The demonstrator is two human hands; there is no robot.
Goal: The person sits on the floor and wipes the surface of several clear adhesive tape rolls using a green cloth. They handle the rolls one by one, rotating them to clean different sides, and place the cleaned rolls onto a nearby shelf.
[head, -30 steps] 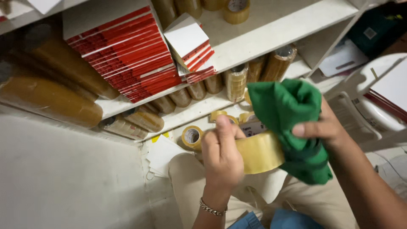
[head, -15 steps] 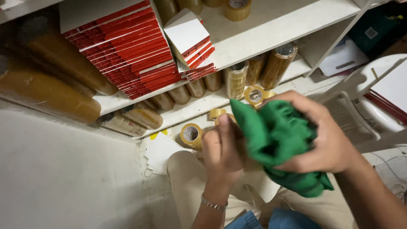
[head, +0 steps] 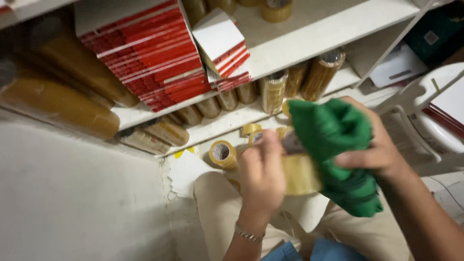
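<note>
My left hand (head: 261,174) grips a wide roll of clear brownish tape (head: 300,173) over my lap. Its image is blurred by motion. My right hand (head: 379,147) clutches a bunched green cloth (head: 333,145) pressed against the right side of the roll. The cloth hides most of the roll's far side and hangs down below my right hand. A chain bracelet (head: 249,234) circles my left wrist.
White shelves (head: 309,43) ahead carry stacks of red-edged booklets (head: 150,58) and many rolls of brown tape (head: 63,104). Loose small yellow tape rolls (head: 221,153) and white papers (head: 186,173) lie on the floor by my knee. A white plastic chair (head: 425,125) stands at right.
The cloth swept down over the roll half a second ago, then back up to the roll's right side. My left hand has turned the roll, which shows again.
</note>
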